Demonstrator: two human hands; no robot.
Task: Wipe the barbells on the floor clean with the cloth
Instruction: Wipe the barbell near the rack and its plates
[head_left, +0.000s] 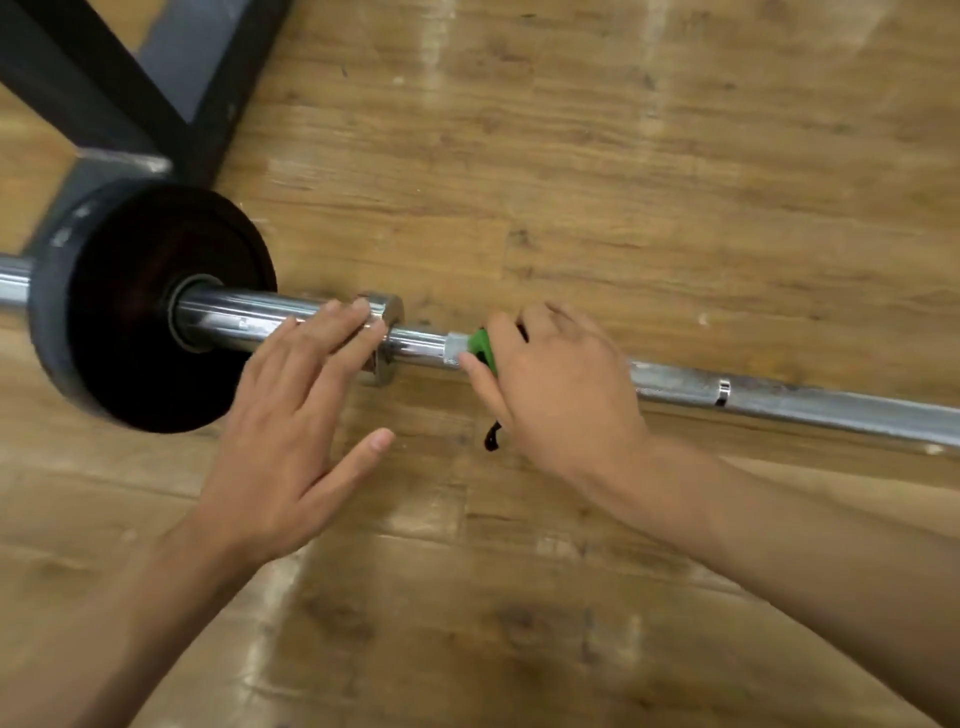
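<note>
The right hand (556, 384) has its grip curled round a green cloth (480, 351), pinching it against the shaft of a chrome barbell (805, 408) lying on the wooden floor (571, 156). The left hand (291, 431) has its grip spread, with straight fingers resting on the thick sleeve beside the collar (387, 338). Further left is a black weight plate (130, 322); its rim markings are too blurred to read.

Bare forearms enter from seven and four o'clock; the left hand (280, 447) and right hand (561, 395) show short, plain nails.
</note>
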